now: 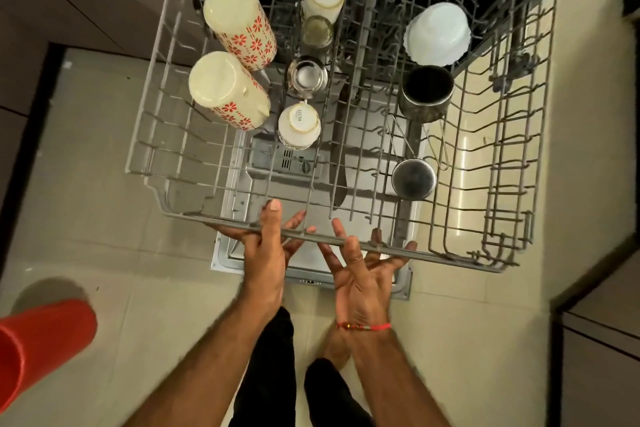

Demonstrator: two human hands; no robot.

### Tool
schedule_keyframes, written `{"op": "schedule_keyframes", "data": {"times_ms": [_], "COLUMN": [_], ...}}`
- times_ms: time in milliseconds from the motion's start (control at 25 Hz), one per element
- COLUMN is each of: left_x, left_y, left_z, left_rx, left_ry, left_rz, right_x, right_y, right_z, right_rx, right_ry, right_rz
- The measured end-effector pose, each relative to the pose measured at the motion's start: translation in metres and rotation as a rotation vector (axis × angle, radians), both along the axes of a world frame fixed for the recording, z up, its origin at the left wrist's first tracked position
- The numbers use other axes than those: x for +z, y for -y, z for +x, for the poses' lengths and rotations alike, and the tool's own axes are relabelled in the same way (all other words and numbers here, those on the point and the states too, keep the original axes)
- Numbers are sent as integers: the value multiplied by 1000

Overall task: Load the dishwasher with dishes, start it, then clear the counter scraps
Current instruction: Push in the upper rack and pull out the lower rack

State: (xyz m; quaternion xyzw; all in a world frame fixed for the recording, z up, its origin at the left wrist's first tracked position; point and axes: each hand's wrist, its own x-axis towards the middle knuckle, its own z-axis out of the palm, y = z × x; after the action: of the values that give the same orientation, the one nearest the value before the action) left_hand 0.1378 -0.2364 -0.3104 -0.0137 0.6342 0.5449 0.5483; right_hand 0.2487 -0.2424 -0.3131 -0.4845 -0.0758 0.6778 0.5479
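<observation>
Grey wire dishwasher rack [346, 163], pulled out over the open dishwasher door [374, 184], both hands at its front rail.

Left hand [266, 253] has its thumb over the rail and straight fingers beneath; right hand [363, 274] has its fingers spread apart under the rail, gripping nothing. Upturned in the rack: two cream mugs with red flower prints [239, 24], a white gold-rimmed cup [298, 126] whose base reads "SISTA", a steel tumbler [306, 76], a white scalloped bowl [437, 33] and a dark steel mug [426, 92]. Red plastic stool [41, 343] stands on the tiled floor [86, 218], left.
</observation>
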Motion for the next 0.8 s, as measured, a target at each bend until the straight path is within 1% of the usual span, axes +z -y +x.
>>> {"op": "schedule_keyframes", "data": {"times_ms": [160, 200, 320, 360, 520, 600, 680, 800], "left_x": [7, 8, 6, 5, 0, 4, 12, 15], "left_y": [-26, -36, -74, -90, -156, -184, -207, -250], "left_z": [-11, -15, -28, -32, -48, -53, -54, -60], "left_rx": [-76, -91, -137, -165, -236, -257, -241, -165], "left_ry": [-41, -27, 89, 93, 19, 32, 52, 0], "left_rz": [8, 16, 34, 29, 20, 70, 131, 116], "right_x": [4, 4, 7, 9, 15, 14, 16, 23], "right_y": [-30, -42, -86, -103, -169, -200, -228, -271], "right_z": [-11, -12, -11, -11, -19, -23, -26, -25], "right_rx": [-51, -51, -43, -44, -69, -80, -80, -53], "right_ry": [1, 7, 13, 10, -25, -49, -64, -22], "right_rz": [-12, -8, -17, -36, -69, -84, -109, -105]}}
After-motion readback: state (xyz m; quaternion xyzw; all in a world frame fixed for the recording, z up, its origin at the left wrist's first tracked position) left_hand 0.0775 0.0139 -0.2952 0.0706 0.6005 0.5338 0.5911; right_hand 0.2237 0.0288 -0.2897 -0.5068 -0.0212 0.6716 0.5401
